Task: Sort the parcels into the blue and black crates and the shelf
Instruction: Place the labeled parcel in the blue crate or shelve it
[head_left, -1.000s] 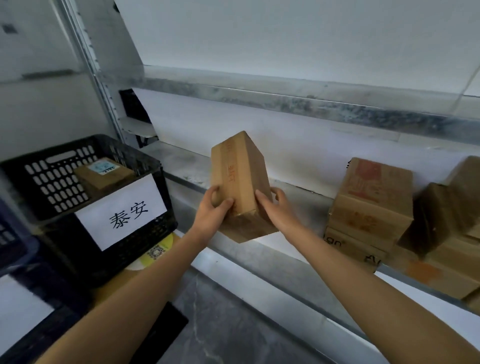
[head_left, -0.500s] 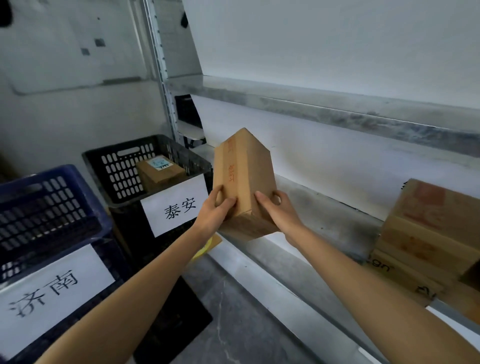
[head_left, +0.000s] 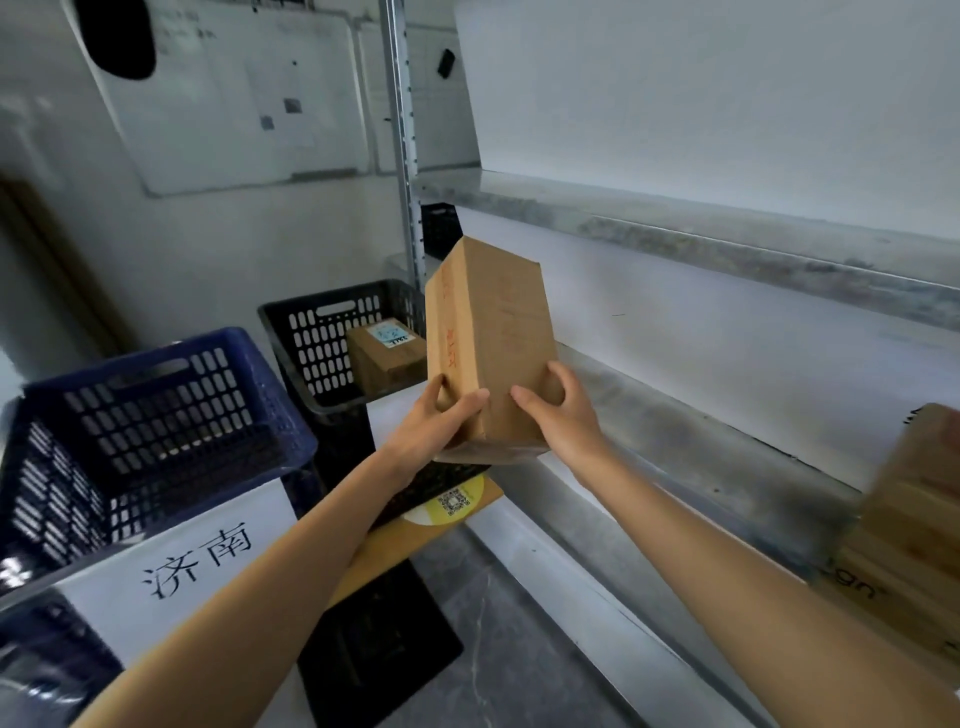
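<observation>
I hold a brown cardboard parcel upright in front of me, between the black crate and the shelf. My left hand grips its lower left side and my right hand grips its lower right side. The black crate stands behind and left of the parcel, with one labelled box inside. The blue crate sits further left, with a white paper sign on its front. The metal shelf runs along the right.
Cardboard boxes are stacked on the shelf at the far right. A flat box with a yellow sticker lies under the black crate. A shelf upright rises behind the crates. Grey floor lies below my arms.
My view has swung left, bringing the blue crate into sight and pushing the stacked boxes to the right edge. Both hands keep the same grip on the parcel.
</observation>
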